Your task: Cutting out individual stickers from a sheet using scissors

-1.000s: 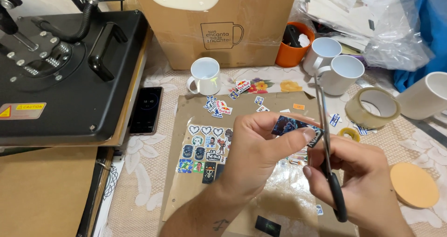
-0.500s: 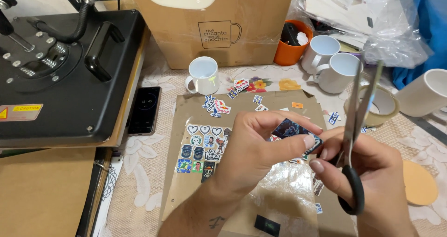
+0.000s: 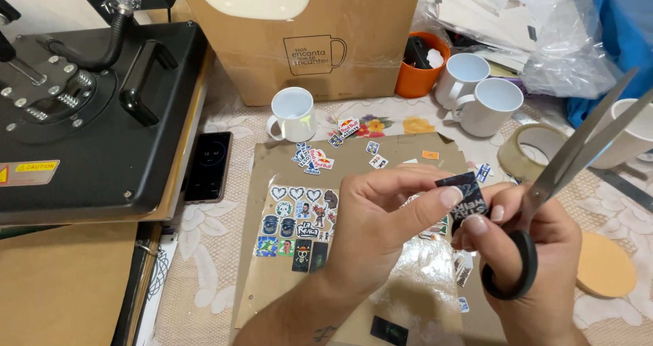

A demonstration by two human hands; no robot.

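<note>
While a black heat press (image 3: 88,108) fills the left of the table, a dark phone (image 3: 209,166) lies just beside its edge. Right of that, a sheet of small stickers (image 3: 298,223) rests on brown paper (image 3: 272,285), with a white mug (image 3: 292,113) standing beyond it in front of a cardboard box (image 3: 306,40). The left hand (image 3: 381,230) is closed in a pinch, thumb and fingertips gripping a small dark sticker cutout (image 3: 466,200) held above the brown paper. The right hand (image 3: 537,264) touches the same cutout with its fingertips while its fingers sit curled through the black handle of scissors (image 3: 544,203), blades slightly apart, pointing up-right. A tape roll (image 3: 534,149) lies behind.
</note>
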